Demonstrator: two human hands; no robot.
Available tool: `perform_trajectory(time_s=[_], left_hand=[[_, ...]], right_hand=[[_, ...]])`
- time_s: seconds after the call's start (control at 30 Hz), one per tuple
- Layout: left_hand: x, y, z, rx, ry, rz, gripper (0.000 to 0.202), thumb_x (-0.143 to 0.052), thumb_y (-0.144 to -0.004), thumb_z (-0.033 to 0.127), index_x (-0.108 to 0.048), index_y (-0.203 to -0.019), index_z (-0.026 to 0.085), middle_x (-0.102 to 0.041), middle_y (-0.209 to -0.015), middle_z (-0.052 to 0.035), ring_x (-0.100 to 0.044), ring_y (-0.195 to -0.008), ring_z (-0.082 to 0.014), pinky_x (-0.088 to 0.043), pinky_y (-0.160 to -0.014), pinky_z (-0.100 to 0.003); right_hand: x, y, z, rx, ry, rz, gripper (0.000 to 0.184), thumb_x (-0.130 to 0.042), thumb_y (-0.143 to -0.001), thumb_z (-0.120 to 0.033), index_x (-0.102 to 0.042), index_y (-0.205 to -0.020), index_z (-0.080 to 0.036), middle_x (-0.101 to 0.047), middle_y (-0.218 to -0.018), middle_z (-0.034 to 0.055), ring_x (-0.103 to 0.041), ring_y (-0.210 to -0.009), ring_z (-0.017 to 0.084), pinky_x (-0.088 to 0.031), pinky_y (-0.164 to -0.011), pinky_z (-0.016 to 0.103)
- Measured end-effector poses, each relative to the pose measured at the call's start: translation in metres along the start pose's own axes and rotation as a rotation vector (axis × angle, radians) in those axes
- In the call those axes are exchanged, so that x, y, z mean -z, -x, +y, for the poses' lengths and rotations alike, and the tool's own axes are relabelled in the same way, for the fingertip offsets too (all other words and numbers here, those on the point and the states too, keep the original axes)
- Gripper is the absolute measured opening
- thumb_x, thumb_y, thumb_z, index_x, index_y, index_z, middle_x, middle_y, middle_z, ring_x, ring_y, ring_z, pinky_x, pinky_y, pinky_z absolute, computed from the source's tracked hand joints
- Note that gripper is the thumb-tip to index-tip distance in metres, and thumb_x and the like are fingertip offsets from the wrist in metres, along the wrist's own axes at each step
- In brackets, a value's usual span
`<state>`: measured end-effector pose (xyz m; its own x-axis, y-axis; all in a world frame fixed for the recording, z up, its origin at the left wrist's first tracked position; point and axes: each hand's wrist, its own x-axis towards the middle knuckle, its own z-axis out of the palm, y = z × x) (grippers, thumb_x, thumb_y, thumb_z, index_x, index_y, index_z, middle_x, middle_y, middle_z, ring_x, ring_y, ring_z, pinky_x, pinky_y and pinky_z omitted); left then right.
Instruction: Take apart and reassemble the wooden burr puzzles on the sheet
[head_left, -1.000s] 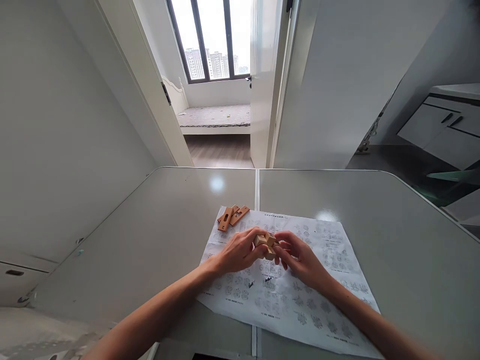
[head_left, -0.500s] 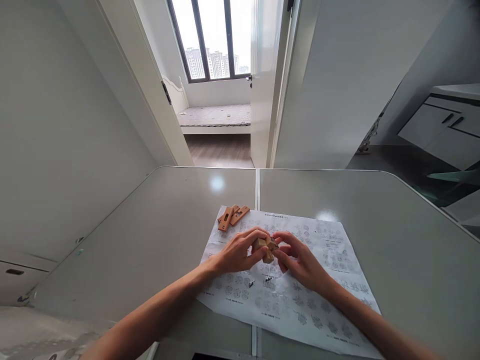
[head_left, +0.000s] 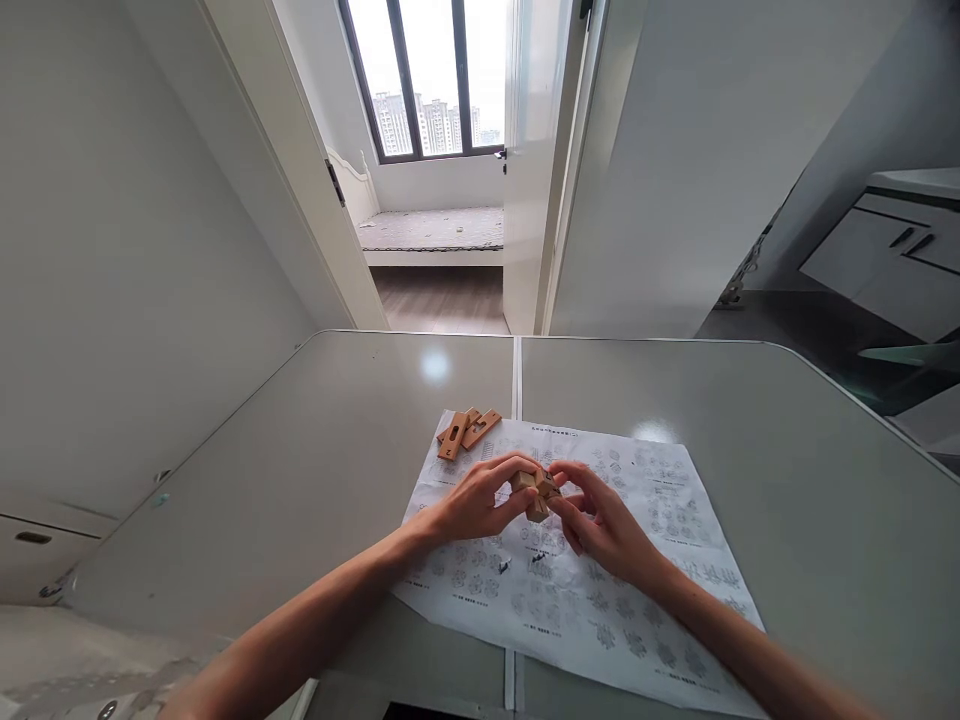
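Note:
Interlocking wooden puzzle pieces [head_left: 537, 509] form a small cross-shaped cluster between my two hands, above a printed paper sheet [head_left: 622, 655]. My left hand [head_left: 487, 497] is closed round the cluster's left side, thumb in front and fingers behind. From the right, my right hand [head_left: 596, 515] pinches the cluster with thumb and index finger; its other fingers curl beneath. Part of the wood is hidden by the fingers. Beyond my left hand, several flat slotted wooden pieces [head_left: 453, 437] lie overlapping on the sheet's far left corner, one marked with a number.
The sheet carries rows of puzzle drawings and two small dark tears or scraps near its middle. It lies on a glossy grey table [head_left: 360, 420] with a pale seam [head_left: 517, 375] down the centre. Past the far edge, an open door [head_left: 529, 200] shows a bed [head_left: 435, 230].
My right thumb and index finger have shifted slightly on the cluster, so more of its right side shows. Both hands keep their hold, and the loose pieces lie as before.

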<state>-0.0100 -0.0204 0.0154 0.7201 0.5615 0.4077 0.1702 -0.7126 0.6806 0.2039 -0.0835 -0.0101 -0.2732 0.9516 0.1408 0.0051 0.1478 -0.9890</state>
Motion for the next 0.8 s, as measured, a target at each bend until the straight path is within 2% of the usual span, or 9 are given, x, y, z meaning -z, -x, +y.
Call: perform_trajectory(time_s=[0.4, 0.8], left_hand=[[0.0005, -0.0016, 0.0010, 0.015, 0.051, 0.014, 0.016, -0.052, -0.103, 0.028, -0.061, -0.110, 0.017, -0.070, -0.111, -0.0115, -0.068, -0.100, -0.0201, -0.054, -0.090, -0.033], [-0.0002, -0.0018, 0.0003, 0.006, 0.061, 0.028, 0.018, -0.053, -0.103, 0.031, -0.062, -0.108, 0.017, -0.071, -0.108, -0.0112, -0.069, -0.095, -0.0197, -0.055, -0.087, -0.032]], right_hand=[[-0.0023, 0.0000, 0.0034, -0.030, 0.001, 0.028, 0.031, -0.060, -0.100, -0.051, -0.054, -0.123, -0.031, -0.053, -0.108, 0.0013, -0.052, -0.047, 0.004, -0.041, -0.036, 0.020], [-0.0010, -0.0003, 0.0033, -0.034, -0.048, -0.010, 0.027, -0.060, -0.102, -0.046, -0.053, -0.123, -0.032, -0.050, -0.108, -0.0007, -0.049, -0.046, 0.001, -0.040, -0.036, 0.018]])
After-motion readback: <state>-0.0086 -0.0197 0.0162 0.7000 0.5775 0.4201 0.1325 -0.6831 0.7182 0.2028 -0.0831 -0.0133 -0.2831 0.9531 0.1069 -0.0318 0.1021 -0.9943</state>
